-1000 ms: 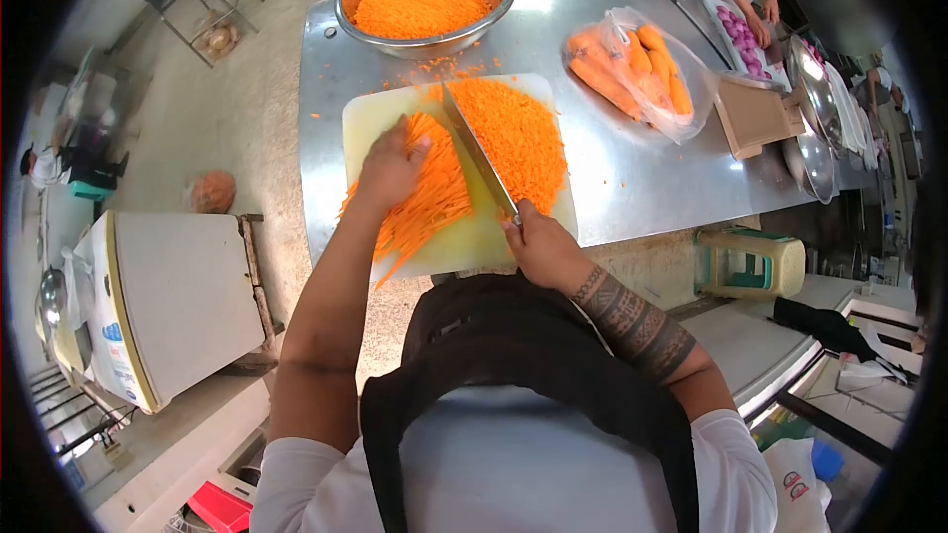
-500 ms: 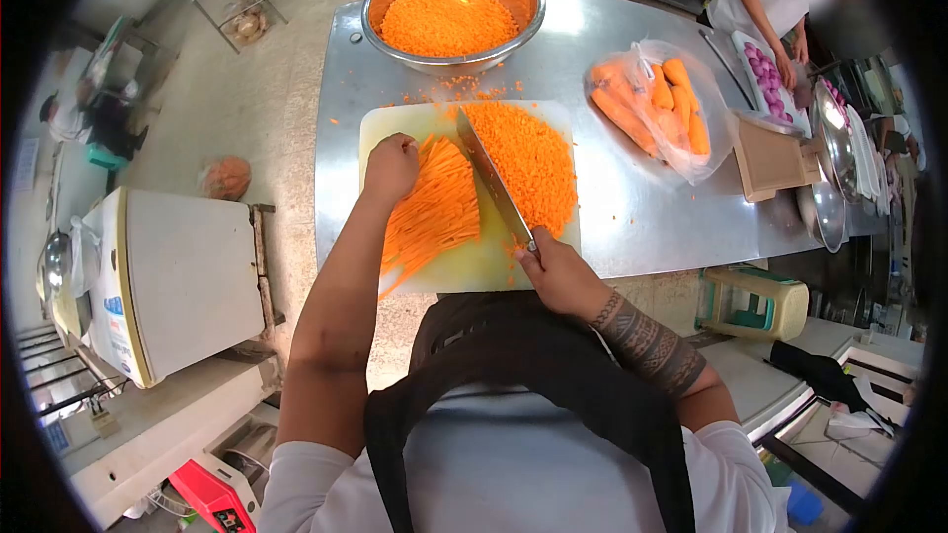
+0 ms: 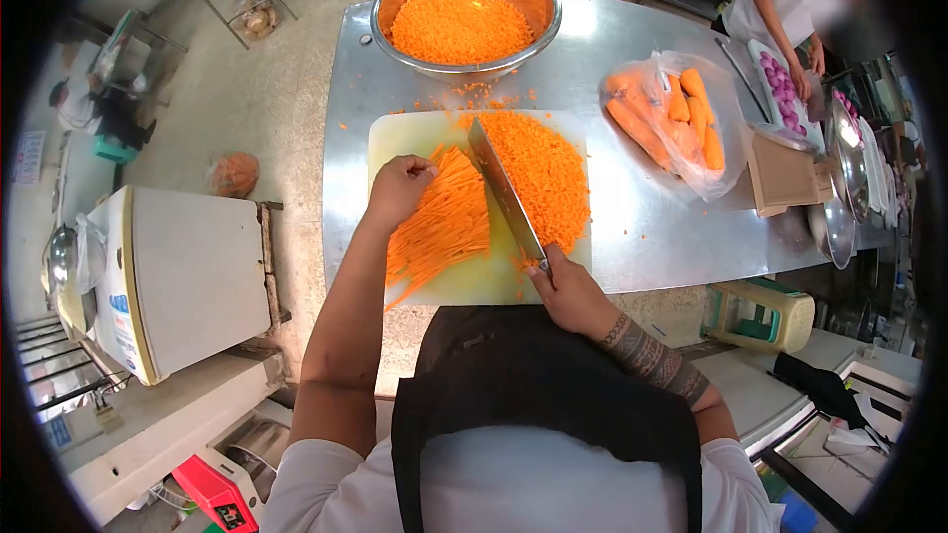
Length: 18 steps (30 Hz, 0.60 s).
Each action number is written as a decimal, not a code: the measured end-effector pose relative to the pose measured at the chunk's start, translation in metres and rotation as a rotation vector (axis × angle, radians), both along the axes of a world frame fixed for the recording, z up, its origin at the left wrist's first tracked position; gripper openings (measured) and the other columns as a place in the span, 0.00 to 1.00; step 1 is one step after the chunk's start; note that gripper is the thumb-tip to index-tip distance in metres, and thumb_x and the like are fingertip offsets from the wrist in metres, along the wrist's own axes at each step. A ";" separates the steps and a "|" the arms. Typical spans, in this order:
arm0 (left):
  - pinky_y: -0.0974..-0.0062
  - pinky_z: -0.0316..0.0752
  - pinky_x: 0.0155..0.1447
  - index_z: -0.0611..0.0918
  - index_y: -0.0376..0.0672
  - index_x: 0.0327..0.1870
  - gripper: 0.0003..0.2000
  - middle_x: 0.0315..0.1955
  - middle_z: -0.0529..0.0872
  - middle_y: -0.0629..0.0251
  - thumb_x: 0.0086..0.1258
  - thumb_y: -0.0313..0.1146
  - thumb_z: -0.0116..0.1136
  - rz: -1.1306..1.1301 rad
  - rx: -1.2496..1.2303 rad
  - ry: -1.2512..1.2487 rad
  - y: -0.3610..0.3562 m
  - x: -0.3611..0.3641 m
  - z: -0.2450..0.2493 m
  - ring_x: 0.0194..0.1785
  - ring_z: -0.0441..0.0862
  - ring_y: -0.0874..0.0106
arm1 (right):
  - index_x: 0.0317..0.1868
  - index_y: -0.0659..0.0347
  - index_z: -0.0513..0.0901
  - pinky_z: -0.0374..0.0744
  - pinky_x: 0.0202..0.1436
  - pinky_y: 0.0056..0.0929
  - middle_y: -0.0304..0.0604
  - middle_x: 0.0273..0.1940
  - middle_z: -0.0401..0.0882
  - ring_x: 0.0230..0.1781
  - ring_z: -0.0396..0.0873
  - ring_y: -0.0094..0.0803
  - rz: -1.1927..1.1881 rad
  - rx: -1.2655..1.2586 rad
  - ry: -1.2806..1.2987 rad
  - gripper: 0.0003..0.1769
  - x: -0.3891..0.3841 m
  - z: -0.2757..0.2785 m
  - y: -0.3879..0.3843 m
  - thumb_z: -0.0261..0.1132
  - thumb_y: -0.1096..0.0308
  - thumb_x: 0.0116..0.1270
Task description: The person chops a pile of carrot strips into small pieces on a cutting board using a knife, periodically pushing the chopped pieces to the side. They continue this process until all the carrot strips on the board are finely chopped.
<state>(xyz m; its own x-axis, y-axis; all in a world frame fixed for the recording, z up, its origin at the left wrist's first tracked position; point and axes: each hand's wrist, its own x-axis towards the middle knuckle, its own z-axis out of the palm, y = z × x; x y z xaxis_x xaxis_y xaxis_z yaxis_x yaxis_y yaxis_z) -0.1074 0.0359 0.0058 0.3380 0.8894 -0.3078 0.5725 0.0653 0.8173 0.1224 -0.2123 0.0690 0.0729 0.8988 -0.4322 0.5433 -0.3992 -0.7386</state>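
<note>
My right hand [image 3: 573, 294] grips the handle of a kitchen knife [image 3: 508, 190]. Its long blade slants across the cutting board [image 3: 506, 281], between a heap of finely diced carrot [image 3: 543, 173] and a bundle of thin carrot strips [image 3: 442, 222]. At the upper left end of the strips is my left hand [image 3: 400, 192], its fingers curled together with the tips touching the bundle. Whatever lies between those fingertips is hidden.
A steel bowl [image 3: 538, 38] of diced carrot stands beyond the board. To the right lies a plastic bag [image 3: 729, 166] of whole peeled carrots. Farther right, a co-worker's hands [image 3: 805, 74] are by a tray [image 3: 816, 128] of purple onions. Carrot crumbs dot the steel table [image 3: 632, 237].
The whole view has shifted slightly, the table sitting lower and further right. My left hand's fingers have shifted a little towards the strips; the knife stays between the two piles.
</note>
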 end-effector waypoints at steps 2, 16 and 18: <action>0.73 0.79 0.49 0.88 0.34 0.52 0.14 0.39 0.90 0.65 0.81 0.38 0.65 0.007 0.029 0.025 -0.007 -0.001 -0.002 0.41 0.82 0.76 | 0.53 0.67 0.70 0.80 0.46 0.61 0.67 0.38 0.85 0.42 0.85 0.68 0.001 -0.006 -0.016 0.18 -0.002 0.002 -0.001 0.59 0.58 0.84; 0.69 0.84 0.52 0.89 0.35 0.53 0.12 0.41 0.94 0.54 0.83 0.36 0.64 -0.026 0.323 -0.014 0.013 0.000 0.072 0.45 0.91 0.64 | 0.56 0.67 0.71 0.81 0.47 0.60 0.65 0.37 0.85 0.42 0.86 0.66 -0.016 0.012 -0.061 0.17 -0.014 0.008 -0.002 0.60 0.59 0.83; 0.65 0.85 0.55 0.89 0.36 0.56 0.14 0.44 0.94 0.49 0.84 0.38 0.62 -0.173 0.409 0.129 0.027 0.000 0.033 0.47 0.92 0.55 | 0.55 0.67 0.71 0.81 0.46 0.60 0.65 0.36 0.85 0.41 0.86 0.66 -0.009 -0.003 -0.062 0.18 -0.014 0.007 -0.001 0.60 0.59 0.83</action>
